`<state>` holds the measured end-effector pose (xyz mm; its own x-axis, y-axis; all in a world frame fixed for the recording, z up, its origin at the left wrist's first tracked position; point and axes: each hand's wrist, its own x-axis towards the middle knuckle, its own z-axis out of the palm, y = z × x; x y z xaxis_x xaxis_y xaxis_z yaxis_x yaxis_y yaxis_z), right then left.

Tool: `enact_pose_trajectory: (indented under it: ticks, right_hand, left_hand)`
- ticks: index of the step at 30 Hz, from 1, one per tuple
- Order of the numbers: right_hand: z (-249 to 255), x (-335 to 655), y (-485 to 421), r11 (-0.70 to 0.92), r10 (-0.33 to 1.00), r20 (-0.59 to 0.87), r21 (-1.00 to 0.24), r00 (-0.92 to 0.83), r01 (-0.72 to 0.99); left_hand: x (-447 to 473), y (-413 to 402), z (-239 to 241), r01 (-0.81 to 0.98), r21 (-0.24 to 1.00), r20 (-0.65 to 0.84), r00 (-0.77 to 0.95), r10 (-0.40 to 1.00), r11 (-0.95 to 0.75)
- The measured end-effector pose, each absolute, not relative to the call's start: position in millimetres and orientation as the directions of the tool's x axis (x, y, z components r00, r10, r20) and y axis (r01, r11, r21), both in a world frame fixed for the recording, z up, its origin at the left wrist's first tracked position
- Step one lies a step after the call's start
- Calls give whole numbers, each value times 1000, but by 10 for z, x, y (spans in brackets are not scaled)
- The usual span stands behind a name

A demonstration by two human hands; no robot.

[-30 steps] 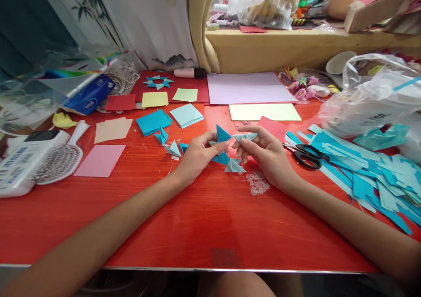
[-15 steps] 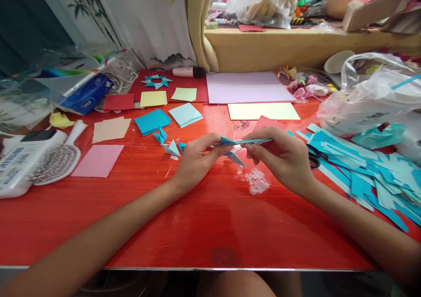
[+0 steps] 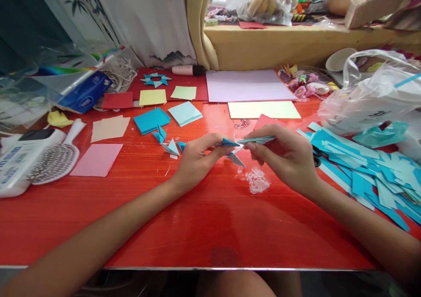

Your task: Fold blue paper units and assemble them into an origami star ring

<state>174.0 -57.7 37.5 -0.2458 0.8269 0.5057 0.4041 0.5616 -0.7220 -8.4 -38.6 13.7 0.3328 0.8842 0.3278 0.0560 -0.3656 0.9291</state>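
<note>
"What's happening over the red table [image 3: 171, 227]?"
"The left hand [image 3: 201, 159] is pinching a dark-blue fold [image 3: 229, 142], the right hand [image 3: 283, 159] a pale-blue fold [image 3: 259, 140]; ends are meeting between them, at twelve o'clock."
"The paper star [image 3: 151, 82]?"
"Lying at ten; blue scraps [image 3: 370, 167] are spreading at three."

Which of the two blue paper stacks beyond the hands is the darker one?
The deep-blue stack, farther left, just behind the small folded blue pieces. The pale-blue stack, to its right, is clearly lighter.
</note>
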Motion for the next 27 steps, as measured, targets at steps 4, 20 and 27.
enact_pose_trajectory:
  ticks: [4, 20, 27]
  right_hand:
    - [369, 1755, -582, 634, 767, 569, -598, -299, 490]
    - [348, 1792, -585, 736, 604, 705, -314, -373, 600]
    - [348, 1795, -582, 764, 548, 734, -246, -400, 596]
  left_hand:
    - [-84, -380, 142, 62, 925, 334, 341, 879, -376]
    - [-86, -386, 160, 77, 923, 330, 351, 876, -378]
    - [-85, -384, 147, 67, 916, 350, 350, 869, -396]
